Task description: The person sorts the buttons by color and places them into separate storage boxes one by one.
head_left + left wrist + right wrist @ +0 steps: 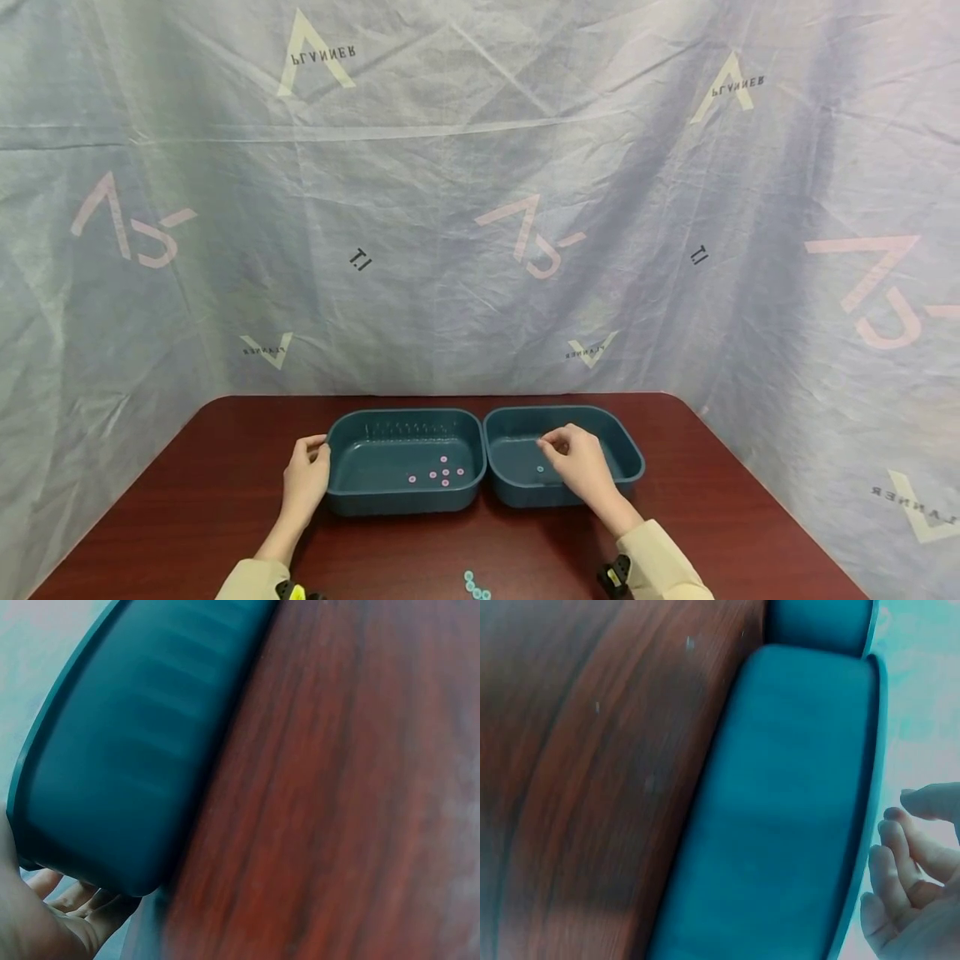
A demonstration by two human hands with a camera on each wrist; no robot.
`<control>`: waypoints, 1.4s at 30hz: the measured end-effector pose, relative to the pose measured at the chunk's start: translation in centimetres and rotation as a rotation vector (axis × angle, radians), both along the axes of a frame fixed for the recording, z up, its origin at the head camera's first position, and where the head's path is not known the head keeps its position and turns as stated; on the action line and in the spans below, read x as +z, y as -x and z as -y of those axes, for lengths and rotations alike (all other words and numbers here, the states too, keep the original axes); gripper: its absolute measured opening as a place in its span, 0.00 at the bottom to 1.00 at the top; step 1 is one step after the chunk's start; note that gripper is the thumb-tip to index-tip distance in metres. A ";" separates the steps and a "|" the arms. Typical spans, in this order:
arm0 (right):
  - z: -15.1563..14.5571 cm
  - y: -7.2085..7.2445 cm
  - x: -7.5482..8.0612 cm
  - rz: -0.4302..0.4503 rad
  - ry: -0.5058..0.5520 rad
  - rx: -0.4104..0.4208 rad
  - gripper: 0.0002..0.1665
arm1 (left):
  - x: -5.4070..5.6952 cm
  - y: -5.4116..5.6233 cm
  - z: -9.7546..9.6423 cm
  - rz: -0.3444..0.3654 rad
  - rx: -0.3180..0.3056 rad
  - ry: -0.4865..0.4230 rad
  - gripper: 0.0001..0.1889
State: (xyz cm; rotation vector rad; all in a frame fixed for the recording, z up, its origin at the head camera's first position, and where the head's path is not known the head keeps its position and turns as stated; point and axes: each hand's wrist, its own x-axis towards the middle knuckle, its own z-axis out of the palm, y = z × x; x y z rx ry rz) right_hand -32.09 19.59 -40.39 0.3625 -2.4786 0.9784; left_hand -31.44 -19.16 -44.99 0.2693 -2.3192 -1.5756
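Note:
Two dark teal plastic bins stand side by side on the table. At the left end of the left bin (405,502), my left hand (306,479) holds the rim and wall, its fingers around the outside corner in the left wrist view. Several small pink round buttons (446,472) lie on that bin's floor. My right hand (581,462) hangs over the right bin (525,493), thumb and index fingertips close but apart, with nothing visible between them. One light-blue button (540,469) lies on the right bin's floor below the fingertips.
Several light-blue buttons (477,592) lie in a short line on the dark red wooden table (397,550) near its front edge. A grey printed cloth (435,208) hangs behind and at both sides of the table.

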 end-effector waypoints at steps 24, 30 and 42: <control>3.8 -4.4 -0.1 0.089 -0.092 0.328 0.04 | -0.1 -0.1 -0.1 0.001 -0.003 -0.018 0.23; 4.3 -4.8 -0.2 0.083 -0.081 0.366 0.06 | 0.0 -0.1 -0.1 -0.002 0.002 -0.019 0.22; 5.2 -5.4 -0.5 0.167 -0.095 0.436 0.07 | 0.1 -0.1 0.0 0.006 -0.012 -0.025 0.24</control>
